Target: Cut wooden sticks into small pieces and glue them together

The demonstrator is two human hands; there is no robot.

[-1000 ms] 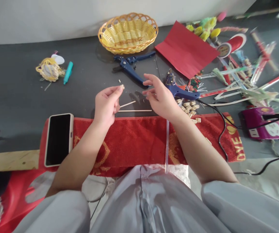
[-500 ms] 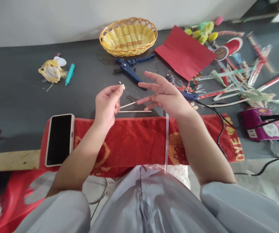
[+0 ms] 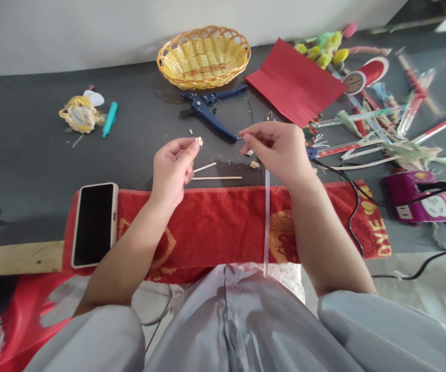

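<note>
Left hand point(image 3: 172, 168) sits centre frame, thumb and forefinger pinched on a small pale bead point(image 3: 198, 140) held up above the dark worktop point(image 3: 32, 155). Right hand point(image 3: 280, 152), just right of centre, has fingers curled with thumb and forefinger tips pressed together; something thin may be between them, too small to tell. A clear glue stick point(image 3: 266, 222) runs down from under the right hand across the red towel point(image 3: 215, 227) toward the lap.

Two thin wooden sticks point(image 3: 215, 175) lie on the worktop between the hands, just above the towel edge. Small wooden bits point(image 3: 254, 164) lie just below the right hand's fingers.

Blue pliers point(image 3: 207, 108) lie above the hands in the upper centre, and a yellow wicker basket point(image 3: 204, 56) sits above that near the wall. Red paper sheet point(image 3: 294, 81) lies right of the basket. A phone point(image 3: 94, 223) rests face up on the left end of the towel. A yellow thread bundle point(image 3: 80, 113) and a teal pen point(image 3: 109, 119) are in the upper left. A purple box point(image 3: 420, 196) with a black cable point(image 3: 352, 206) sits at the right edge, with a heap of coloured sticks point(image 3: 393, 124) above it.
</note>
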